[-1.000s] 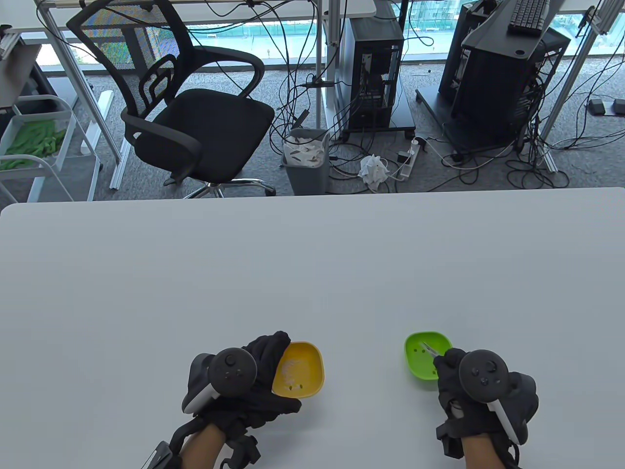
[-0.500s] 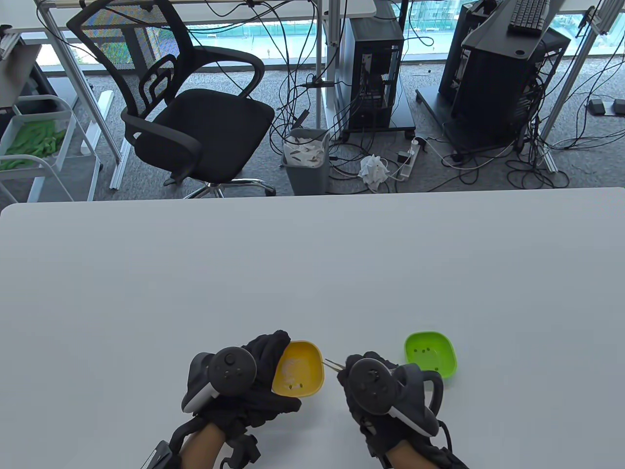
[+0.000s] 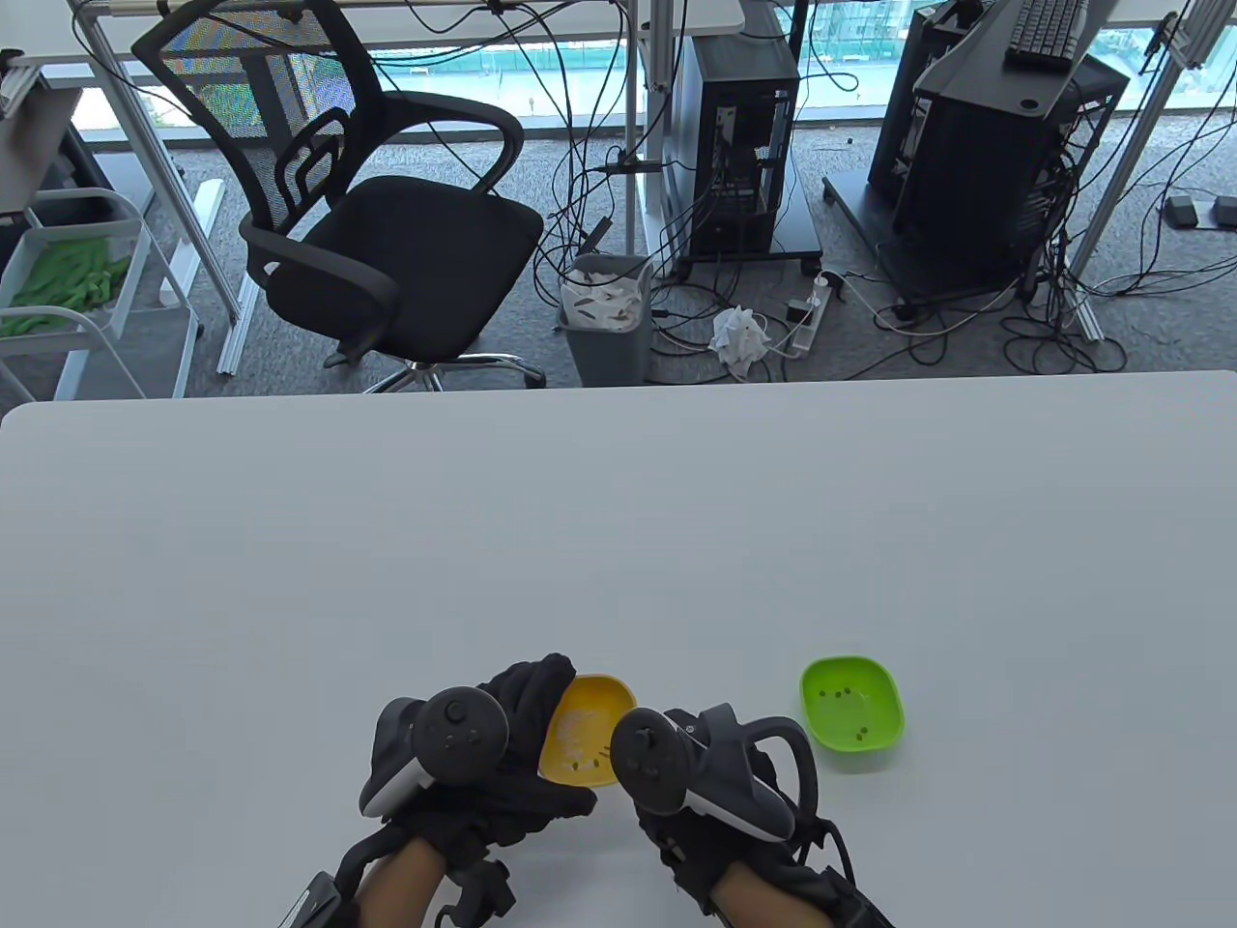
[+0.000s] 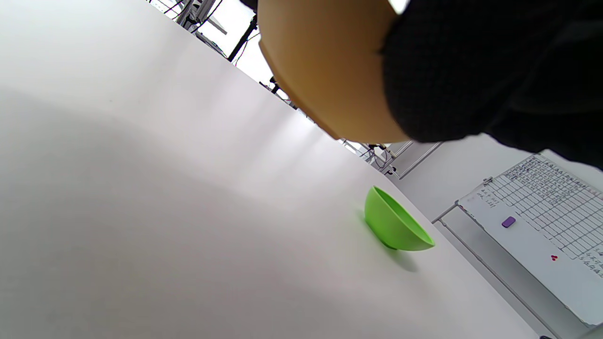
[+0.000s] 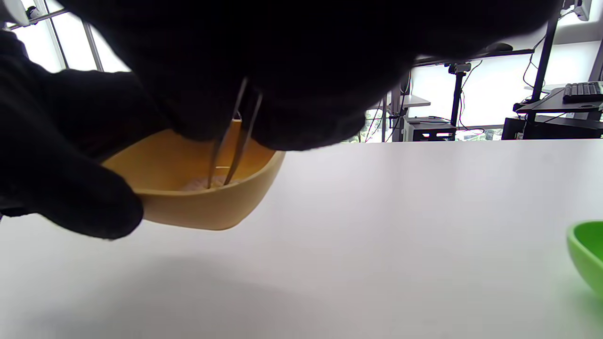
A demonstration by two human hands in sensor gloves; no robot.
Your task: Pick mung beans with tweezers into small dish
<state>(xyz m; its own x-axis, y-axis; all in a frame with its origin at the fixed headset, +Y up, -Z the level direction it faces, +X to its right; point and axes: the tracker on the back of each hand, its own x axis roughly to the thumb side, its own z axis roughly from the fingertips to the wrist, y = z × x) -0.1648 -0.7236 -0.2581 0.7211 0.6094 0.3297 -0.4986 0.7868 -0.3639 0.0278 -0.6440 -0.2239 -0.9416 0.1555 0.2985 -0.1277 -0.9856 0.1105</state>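
My left hand [image 3: 512,744] grips the yellow dish [image 3: 585,735] by its left rim and holds it tilted up off the table; its underside fills the top of the left wrist view [image 4: 325,70]. My right hand [image 3: 691,773] holds metal tweezers [image 5: 231,146], whose tips reach down inside the yellow dish [image 5: 202,197]. The tips stand slightly apart. A few dark mung beans [image 3: 580,767] lie in the yellow dish. The green dish [image 3: 850,713] sits on the table to the right with several beans in it; it also shows in the left wrist view [image 4: 395,226].
The white table [image 3: 618,541] stretches wide beyond the dishes. Behind its far edge stand an office chair [image 3: 377,203], a waste bin [image 3: 607,314], computer towers and loose cables on the floor.
My right hand moved left from the green dish to the yellow dish, bringing the tweezers' tips into it. The left hand and both dishes stayed in place.
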